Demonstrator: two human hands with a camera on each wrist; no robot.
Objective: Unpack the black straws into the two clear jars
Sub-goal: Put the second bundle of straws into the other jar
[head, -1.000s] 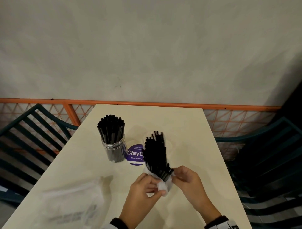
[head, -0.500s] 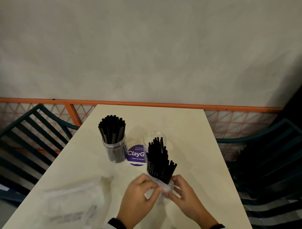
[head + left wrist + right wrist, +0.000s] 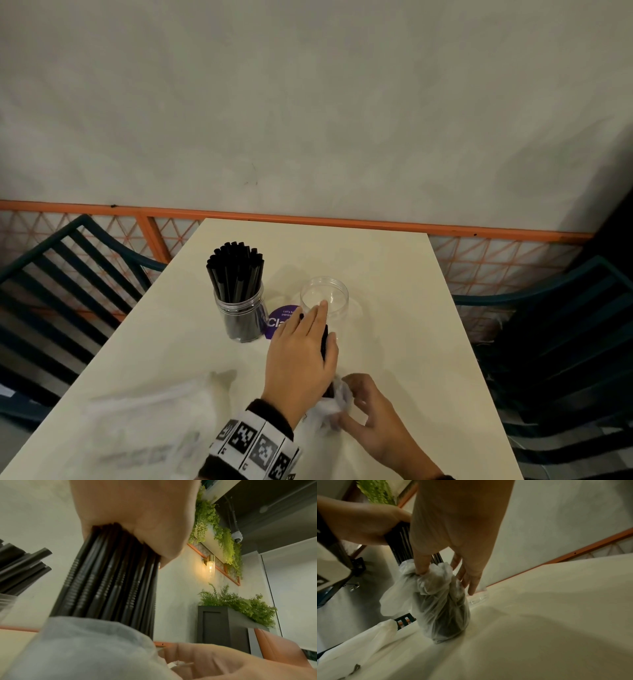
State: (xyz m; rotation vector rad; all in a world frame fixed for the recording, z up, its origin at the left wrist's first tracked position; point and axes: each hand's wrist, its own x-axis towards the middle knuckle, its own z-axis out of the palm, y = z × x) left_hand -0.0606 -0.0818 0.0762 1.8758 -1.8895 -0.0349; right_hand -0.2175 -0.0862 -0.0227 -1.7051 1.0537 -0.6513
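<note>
Head view shows the left hand [image 3: 301, 356] wrapped round the black straws [image 3: 109, 577] while the right hand [image 3: 370, 411] pinches the plastic wrapper [image 3: 436, 601] on the surface [image 3: 394, 342]; next, probably, lifting them free into the empty jar [image 3: 325, 298] beside the full jar [image 3: 243, 315].

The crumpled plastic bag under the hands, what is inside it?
The lower ends of the black straws stand in the plastic bag, showing dark through the film. The left hand covers their upper part, so their number cannot be told.
</note>
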